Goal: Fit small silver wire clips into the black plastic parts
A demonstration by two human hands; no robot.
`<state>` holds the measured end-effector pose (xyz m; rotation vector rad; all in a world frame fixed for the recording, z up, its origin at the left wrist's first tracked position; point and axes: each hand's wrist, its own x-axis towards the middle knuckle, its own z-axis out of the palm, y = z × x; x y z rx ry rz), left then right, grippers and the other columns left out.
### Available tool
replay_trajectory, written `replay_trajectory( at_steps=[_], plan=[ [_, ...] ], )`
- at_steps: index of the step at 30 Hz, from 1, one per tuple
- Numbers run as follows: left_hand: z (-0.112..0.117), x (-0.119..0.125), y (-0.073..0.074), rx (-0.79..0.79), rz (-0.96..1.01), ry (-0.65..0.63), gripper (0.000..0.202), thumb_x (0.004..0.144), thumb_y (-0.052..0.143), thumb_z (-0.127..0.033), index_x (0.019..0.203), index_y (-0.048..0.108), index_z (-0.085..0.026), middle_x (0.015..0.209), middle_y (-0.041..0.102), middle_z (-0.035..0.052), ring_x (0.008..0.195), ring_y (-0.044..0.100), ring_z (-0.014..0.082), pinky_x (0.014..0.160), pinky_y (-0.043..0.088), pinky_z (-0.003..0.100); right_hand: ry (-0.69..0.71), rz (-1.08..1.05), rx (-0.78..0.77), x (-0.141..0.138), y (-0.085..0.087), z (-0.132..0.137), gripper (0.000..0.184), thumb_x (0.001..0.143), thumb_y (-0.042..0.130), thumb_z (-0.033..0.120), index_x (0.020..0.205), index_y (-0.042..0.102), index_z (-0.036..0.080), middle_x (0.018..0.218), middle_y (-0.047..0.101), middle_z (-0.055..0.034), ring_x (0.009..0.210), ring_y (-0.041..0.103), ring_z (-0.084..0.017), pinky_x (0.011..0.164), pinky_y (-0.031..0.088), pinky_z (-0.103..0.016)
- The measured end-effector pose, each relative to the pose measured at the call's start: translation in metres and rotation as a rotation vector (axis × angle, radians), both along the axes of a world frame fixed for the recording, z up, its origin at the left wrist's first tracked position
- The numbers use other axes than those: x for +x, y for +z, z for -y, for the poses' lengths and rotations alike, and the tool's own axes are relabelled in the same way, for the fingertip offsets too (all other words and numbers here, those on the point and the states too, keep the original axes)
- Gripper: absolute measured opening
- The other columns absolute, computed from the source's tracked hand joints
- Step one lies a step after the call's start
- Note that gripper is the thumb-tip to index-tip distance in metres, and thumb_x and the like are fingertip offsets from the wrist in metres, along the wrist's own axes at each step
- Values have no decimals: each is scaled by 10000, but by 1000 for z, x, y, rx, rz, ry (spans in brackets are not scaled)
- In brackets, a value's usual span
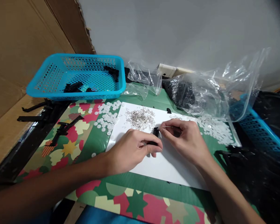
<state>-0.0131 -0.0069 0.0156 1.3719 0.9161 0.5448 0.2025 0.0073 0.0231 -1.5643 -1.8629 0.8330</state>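
Note:
My left hand (136, 146) is closed around a small black plastic part (156, 132), whose upper end sticks out past the fingers. Close by on the right, my right hand (184, 137) pinches a thin, pale, pin-like piece (167, 126) between thumb and fingers, its tip near the top of the black part. Both hands are over a white sheet (161, 168). Behind them on the sheet lies a heap of tiny bent metal wire pieces (141, 119). White round discs (107, 119) are spread to the left, and more white discs (216, 129) to the right.
A blue basket (77, 95) with several black parts stands back left. Black parts (64, 130) lie on the patterned cloth (74, 146). Clear plastic bags (207, 93) rest against the wall. At right are another blue basket (263, 130) and a pile of black parts (247, 174).

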Motion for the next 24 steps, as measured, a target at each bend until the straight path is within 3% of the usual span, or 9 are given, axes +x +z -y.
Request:
replay_trajectory(
  at_steps=[8, 17, 20, 24],
  plan=[
    [-1, -1, -1, -33, 6, -9, 179, 972, 670, -321, 952, 795, -193, 813, 755, 47, 766, 677, 177, 722, 530, 302, 29, 53, 138, 1, -6, 4, 116, 900, 701, 223, 847, 804, 234, 649, 641, -7, 645, 564, -186, 657, 417, -368],
    [-2, 0, 2, -28, 1, -19, 189, 964, 667, -321, 939, 789, -179, 800, 750, 54, 761, 676, 183, 737, 537, 317, 81, 116, 165, -3, -1, 4, 184, 900, 670, 193, 807, 822, 240, 747, 760, -38, 723, 644, -231, 785, 462, -457],
    [-2, 0, 0, -32, 8, -11, 191, 955, 681, -333, 932, 789, -178, 781, 740, 45, 749, 669, 178, 718, 532, 311, 82, 148, 99, 2, 6, 4, 158, 889, 690, 216, 889, 847, 237, 878, 810, -60, 802, 700, -258, 755, 497, -429],
    [-2, 0, 1, -64, 20, -4, 179, 942, 700, -330, 994, 792, -186, 791, 751, 39, 751, 693, 179, 714, 539, 310, 51, 73, -14, 15, 18, 2, 236, 992, 668, 382, 1044, 848, 238, 1032, 821, -69, 854, 730, -238, 693, 510, -354]
  ],
)
